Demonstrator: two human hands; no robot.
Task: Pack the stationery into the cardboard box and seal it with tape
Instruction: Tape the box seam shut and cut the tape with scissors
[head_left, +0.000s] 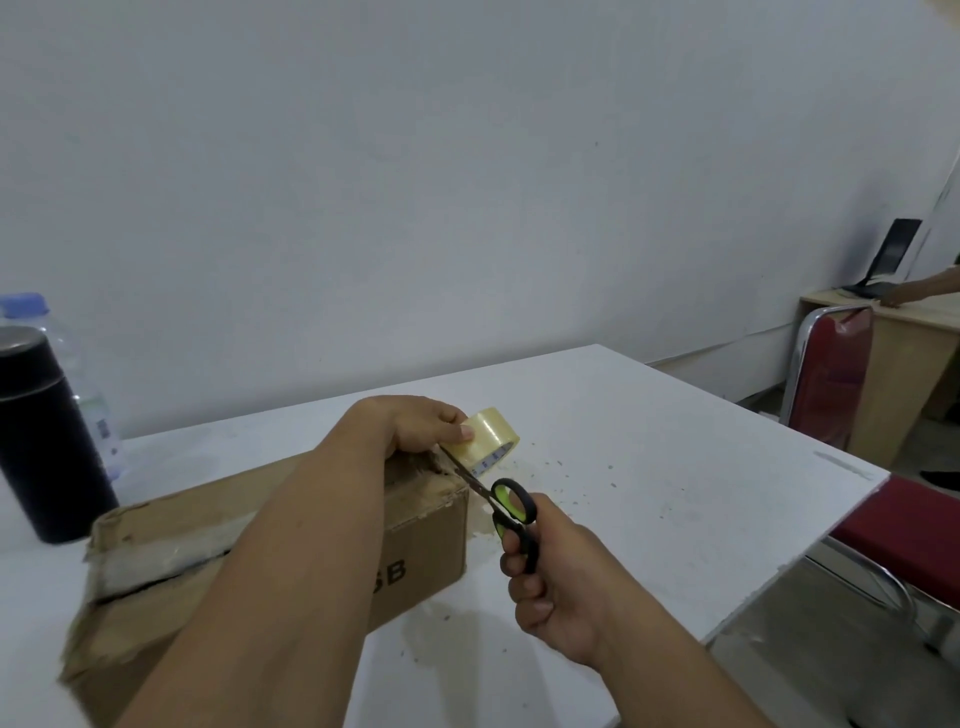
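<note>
A worn brown cardboard box (426, 551) lies on the white table (649, 467), its flaps closed, with clear tape along the top seam. My left hand (415, 423) holds a roll of clear yellowish tape (488, 439) at the box's far right corner. My right hand (556, 582) grips black scissors with green-lined handles (511, 512); their blades point up-left to the strip of tape between roll and box. My left forearm hides much of the box top. No stationery is visible.
A black flask (44, 436) and a clear water bottle (78, 384) stand at the table's left. Red chairs (831, 374) sit beyond the right edge. Further right, another person's arm rests on a wooden desk (914, 353) holding a laptop.
</note>
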